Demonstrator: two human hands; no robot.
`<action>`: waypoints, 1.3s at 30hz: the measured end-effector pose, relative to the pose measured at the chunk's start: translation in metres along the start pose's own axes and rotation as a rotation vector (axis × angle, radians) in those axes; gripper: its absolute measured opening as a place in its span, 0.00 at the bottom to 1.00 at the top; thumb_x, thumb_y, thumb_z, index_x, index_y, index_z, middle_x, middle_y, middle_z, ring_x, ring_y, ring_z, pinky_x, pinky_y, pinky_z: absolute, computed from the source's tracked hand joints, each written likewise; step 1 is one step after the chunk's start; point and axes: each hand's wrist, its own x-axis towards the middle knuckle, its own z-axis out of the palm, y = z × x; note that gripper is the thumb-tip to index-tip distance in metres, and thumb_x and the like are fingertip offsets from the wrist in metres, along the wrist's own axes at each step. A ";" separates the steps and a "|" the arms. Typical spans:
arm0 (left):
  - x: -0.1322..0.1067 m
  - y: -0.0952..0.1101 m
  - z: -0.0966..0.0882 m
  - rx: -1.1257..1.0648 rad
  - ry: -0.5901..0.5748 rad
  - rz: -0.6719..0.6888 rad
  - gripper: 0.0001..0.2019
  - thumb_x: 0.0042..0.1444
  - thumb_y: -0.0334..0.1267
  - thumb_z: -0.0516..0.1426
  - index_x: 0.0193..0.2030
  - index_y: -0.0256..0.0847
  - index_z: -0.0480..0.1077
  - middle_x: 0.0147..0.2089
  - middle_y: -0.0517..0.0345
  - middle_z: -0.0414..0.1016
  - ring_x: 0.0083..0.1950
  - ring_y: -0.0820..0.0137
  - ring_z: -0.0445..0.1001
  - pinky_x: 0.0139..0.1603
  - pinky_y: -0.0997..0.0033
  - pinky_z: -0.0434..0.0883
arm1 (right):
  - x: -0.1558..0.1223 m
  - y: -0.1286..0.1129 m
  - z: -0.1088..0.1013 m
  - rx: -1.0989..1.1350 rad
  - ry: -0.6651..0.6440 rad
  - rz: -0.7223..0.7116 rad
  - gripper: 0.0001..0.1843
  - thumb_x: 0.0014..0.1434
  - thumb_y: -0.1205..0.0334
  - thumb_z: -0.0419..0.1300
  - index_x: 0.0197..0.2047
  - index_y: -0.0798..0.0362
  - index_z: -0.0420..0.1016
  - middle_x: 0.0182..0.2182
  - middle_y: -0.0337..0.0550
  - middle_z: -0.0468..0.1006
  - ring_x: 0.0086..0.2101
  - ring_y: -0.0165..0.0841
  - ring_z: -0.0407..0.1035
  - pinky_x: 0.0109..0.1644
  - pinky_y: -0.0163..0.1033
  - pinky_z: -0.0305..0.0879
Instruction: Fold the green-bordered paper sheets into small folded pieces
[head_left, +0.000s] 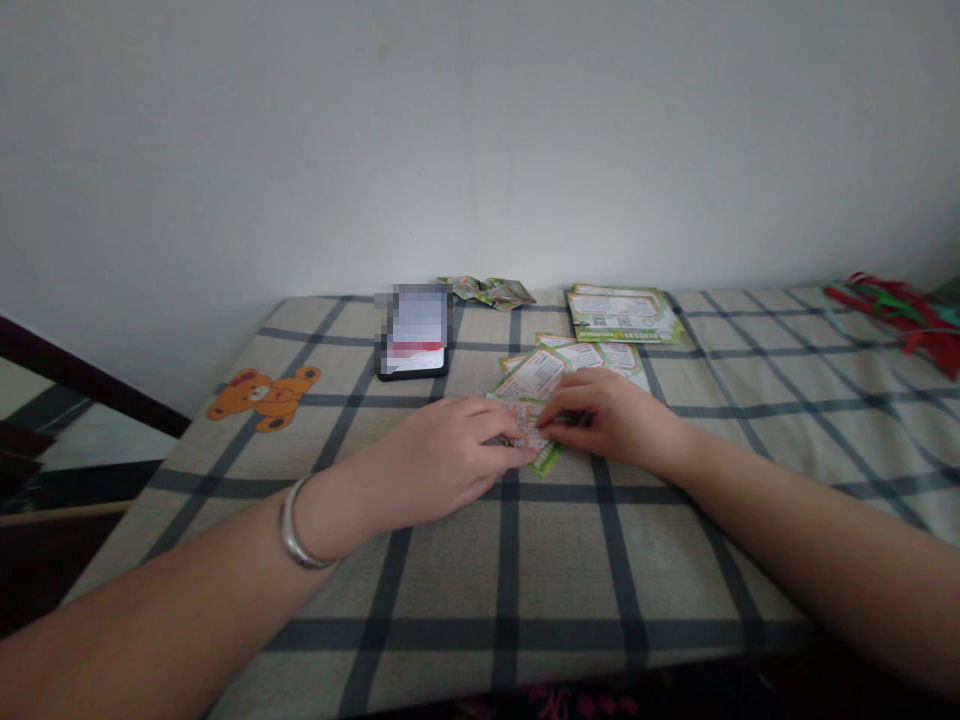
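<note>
My left hand [457,450], with a silver bangle on the wrist, has its fingertips closed on the left edge of a small green-and-white printed card [547,462]. My right hand [611,420] pinches near the same card's right side, thumb and fingers together. Both hands rest low over the table, and they hide much of this card. Just beyond them, several similar printed cards [534,372] lie fanned out and overlapping. Farther back at the right sits a neater stack of printed cards [622,315].
A checked cloth [450,600] covers the table, which meets a pale wall [480,140]. On it lie a phone [416,335] with a lit, blurred screen, crumpled green wrappers [495,292], a flat orange teddy bear figure [266,398], and red and green strips [900,315] at far right.
</note>
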 end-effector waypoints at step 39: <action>0.001 0.002 0.006 -0.030 -0.001 -0.095 0.15 0.61 0.30 0.53 0.54 0.38 0.70 0.55 0.49 0.72 0.56 0.62 0.69 0.57 0.57 0.70 | -0.004 -0.008 -0.004 -0.252 -0.007 0.060 0.10 0.61 0.57 0.59 0.43 0.46 0.81 0.35 0.44 0.76 0.38 0.35 0.68 0.43 0.40 0.63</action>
